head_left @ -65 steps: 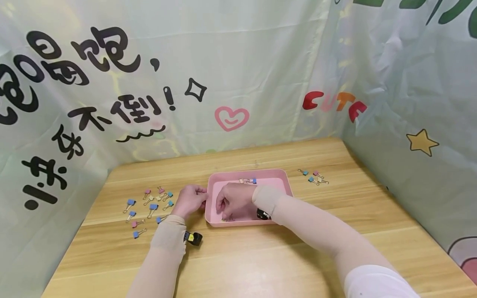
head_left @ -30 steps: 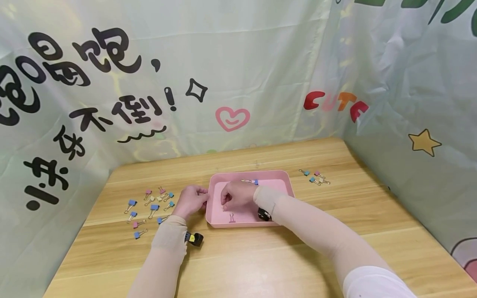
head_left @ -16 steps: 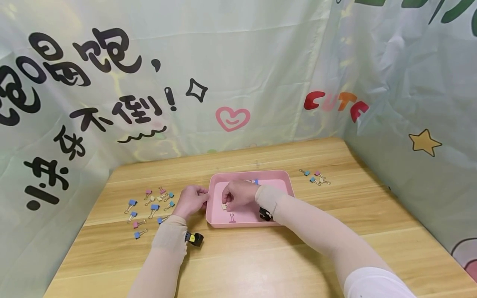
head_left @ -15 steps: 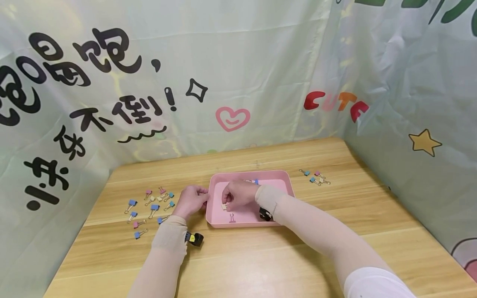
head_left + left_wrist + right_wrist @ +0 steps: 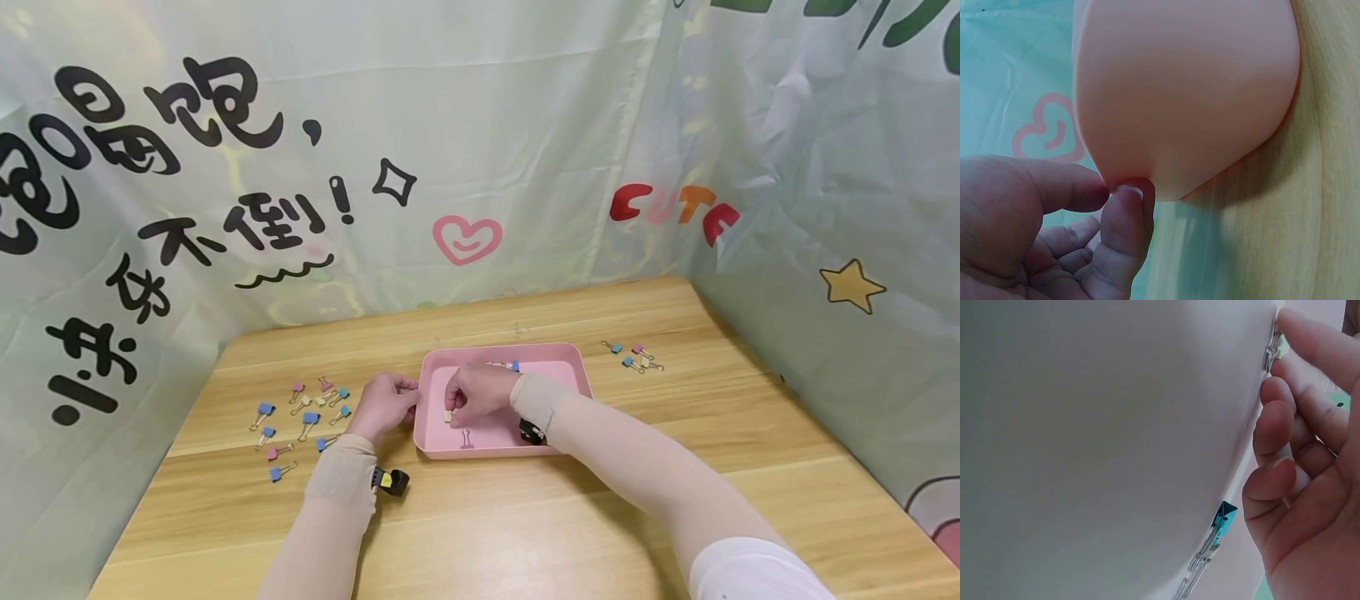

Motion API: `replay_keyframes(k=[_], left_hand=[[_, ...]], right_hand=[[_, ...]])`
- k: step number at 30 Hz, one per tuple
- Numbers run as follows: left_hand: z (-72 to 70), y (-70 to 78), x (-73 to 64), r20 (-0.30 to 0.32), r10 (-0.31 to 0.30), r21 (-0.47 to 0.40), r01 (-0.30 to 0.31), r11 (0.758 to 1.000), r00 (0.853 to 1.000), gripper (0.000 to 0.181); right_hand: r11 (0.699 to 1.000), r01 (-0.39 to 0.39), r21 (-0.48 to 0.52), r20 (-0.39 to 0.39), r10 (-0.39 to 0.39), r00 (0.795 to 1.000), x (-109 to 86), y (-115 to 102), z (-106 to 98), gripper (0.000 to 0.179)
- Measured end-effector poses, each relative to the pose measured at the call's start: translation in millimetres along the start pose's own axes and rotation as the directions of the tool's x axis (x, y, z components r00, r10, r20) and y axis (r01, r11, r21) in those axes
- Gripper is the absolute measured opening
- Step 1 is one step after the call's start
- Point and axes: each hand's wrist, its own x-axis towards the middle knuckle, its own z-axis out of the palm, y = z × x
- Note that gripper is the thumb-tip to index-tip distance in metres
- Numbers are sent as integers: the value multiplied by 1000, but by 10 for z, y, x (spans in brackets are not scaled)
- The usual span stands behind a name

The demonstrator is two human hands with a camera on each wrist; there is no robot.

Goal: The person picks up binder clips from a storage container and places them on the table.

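Observation:
My left hand (image 5: 386, 406) pinches the left rim of the pink tray (image 5: 417, 433) between thumb and finger; in the left wrist view the fingertips (image 5: 1124, 209) grip the tray's edge. Inside the tray, my right hand (image 5: 480, 392) reaches down at the left side, thumb and forefinger around a pale yellow binder clip (image 5: 448, 416). The right wrist view shows that clip (image 5: 1282, 347) between those fingertips, the other fingers curled. A pink binder clip (image 5: 467, 439) lies just in front, its handles towards the back. Behind the right hand, a blue binder clip (image 5: 514, 367) lies near the tray's far wall.
Several blue, pink, yellow and teal binder clips (image 5: 309, 417) lie scattered on the wooden table (image 5: 480, 525) left of the tray. A smaller group (image 5: 630, 362) lies beyond its right side. Printed cloth (image 5: 525, 125) walls off the table's back and right.
The right hand has left the pink clip lying at the tray's front left and moved slightly back to the yellow clip, which it shifts a little. The left hand stays at the rim.

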Motion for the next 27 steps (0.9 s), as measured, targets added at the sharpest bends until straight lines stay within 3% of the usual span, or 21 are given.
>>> replay_keyframes(k=[7,15,21,27], left_hand=[[-5,10,-8,-3,1,2,-1,1000,1000,17],[-4,21,-15,-8,-12,8,12,1000,1000,16],[-7,18,-19,-3,-20,-2,20,1000,1000,16],[-10,12,-11,4,-23,-12,23,1000,1000,17]], right_hand=[[999,-34,-17,11,34,999,9,-64,-13,11],[999,-1,-42,-26,-1,1000,6,14,-65,6],[998,-27,61,-69,31,997,-96,148,-305,5],[993,-75,93,-135,87,987,-274,285,-553,6]])
